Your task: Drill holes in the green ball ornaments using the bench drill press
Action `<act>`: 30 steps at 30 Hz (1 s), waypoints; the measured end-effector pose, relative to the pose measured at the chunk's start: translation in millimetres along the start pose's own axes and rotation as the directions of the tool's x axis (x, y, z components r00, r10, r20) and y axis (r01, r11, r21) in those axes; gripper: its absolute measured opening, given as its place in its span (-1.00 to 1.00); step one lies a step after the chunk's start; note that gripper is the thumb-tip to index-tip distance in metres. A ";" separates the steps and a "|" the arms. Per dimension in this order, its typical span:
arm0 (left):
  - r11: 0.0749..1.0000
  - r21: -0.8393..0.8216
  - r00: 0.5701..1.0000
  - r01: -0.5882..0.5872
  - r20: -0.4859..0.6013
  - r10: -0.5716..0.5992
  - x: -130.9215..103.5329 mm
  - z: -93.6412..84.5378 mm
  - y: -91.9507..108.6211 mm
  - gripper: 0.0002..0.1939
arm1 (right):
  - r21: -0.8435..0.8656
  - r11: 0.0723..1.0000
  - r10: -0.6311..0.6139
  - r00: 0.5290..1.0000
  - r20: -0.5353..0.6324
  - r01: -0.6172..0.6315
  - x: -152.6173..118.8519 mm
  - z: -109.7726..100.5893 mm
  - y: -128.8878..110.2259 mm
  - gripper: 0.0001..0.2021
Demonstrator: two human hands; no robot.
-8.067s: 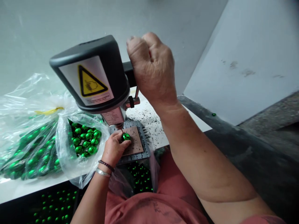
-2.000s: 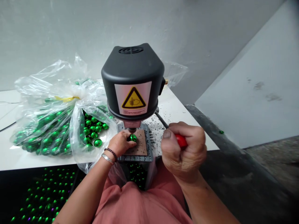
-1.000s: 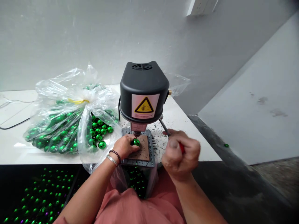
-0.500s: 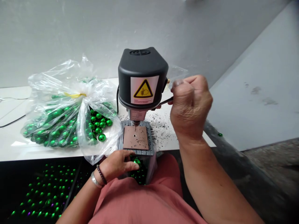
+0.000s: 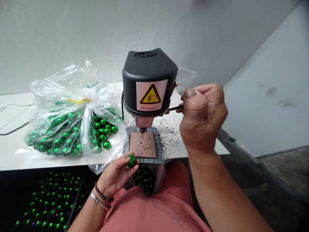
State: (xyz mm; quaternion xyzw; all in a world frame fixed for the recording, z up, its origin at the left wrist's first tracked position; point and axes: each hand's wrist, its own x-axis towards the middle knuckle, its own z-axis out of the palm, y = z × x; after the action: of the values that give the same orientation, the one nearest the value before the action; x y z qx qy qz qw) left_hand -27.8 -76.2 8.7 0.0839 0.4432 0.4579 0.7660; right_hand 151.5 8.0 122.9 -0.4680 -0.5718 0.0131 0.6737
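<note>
My left hand [image 5: 118, 172] holds a shiny green ball [image 5: 131, 160] between its fingertips, at the front edge of the drill press base [image 5: 150, 160]. On that base lies a brown square plate [image 5: 147, 148] with a small hole and dark shavings. The drill bit [image 5: 142, 135] hangs above the plate. My right hand [image 5: 205, 114] is closed round the lever [image 5: 177, 108] at the right side of the black drill press [image 5: 148, 69], which bears a yellow warning sign.
A clear plastic bag [image 5: 60, 129] of green balls, tied with yellow, lies on the white table [image 5: 14, 161] at the left. More green balls lie in a dark tray [image 5: 48, 199] below and between my legs. Shavings litter the table right of the base.
My left hand has turned palm up and come up from below the base's front edge, with the green ball now in plain view. My right hand is slightly lower in view, still on the lever.
</note>
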 end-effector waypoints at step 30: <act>-0.026 0.979 0.829 -0.203 0.186 0.528 60.3 33.1 18.8 -0.64 | -0.003 0.997 0.072 0.997 0.034 -0.072 31.9 11.8 2.8 -0.68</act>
State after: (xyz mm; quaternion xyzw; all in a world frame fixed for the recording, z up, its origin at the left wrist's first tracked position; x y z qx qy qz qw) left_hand -3.2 -9.6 2.1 0.6292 0.6803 0.2337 0.2945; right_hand 154.8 34.5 144.1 -0.4887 -0.5659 0.0449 0.6625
